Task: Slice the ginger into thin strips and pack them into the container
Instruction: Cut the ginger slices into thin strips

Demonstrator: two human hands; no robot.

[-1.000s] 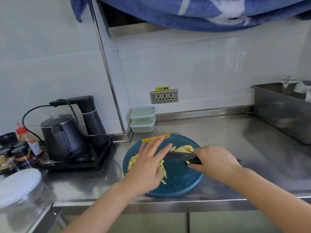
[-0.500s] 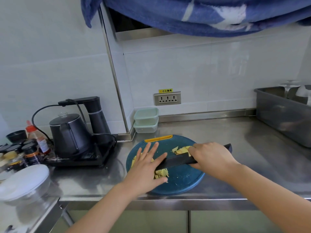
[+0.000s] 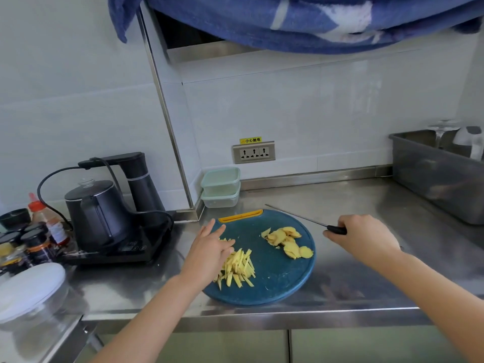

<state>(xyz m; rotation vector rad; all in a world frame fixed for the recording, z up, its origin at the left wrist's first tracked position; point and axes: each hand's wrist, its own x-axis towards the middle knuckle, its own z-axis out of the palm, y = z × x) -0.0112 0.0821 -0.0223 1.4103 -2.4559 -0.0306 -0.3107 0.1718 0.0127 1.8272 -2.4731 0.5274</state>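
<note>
A round blue cutting board (image 3: 277,281) lies on the steel counter. A pile of thin yellow ginger strips (image 3: 239,267) lies on its left part, and flat ginger slices (image 3: 286,241) lie on its right part. My left hand (image 3: 210,250) rests flat at the left edge of the strips, fingers straight. My right hand (image 3: 362,237) grips the black handle of a knife (image 3: 296,217) to the right of the board, blade pointing back-left above the counter. Two stacked pale green containers (image 3: 221,187) with lids stand against the back wall.
A black kettle (image 3: 97,210) on its base sits left of the board, with jars and a sauce bottle (image 3: 45,218) further left. A steel tub (image 3: 440,174) stands at the right. A white lid (image 3: 28,289) lies at the lower left. A blue cloth (image 3: 288,19) hangs overhead.
My right hand lifted the knife off the board and drew it away to the right. My left hand stayed by the strips, which are now uncovered in a pile.
</note>
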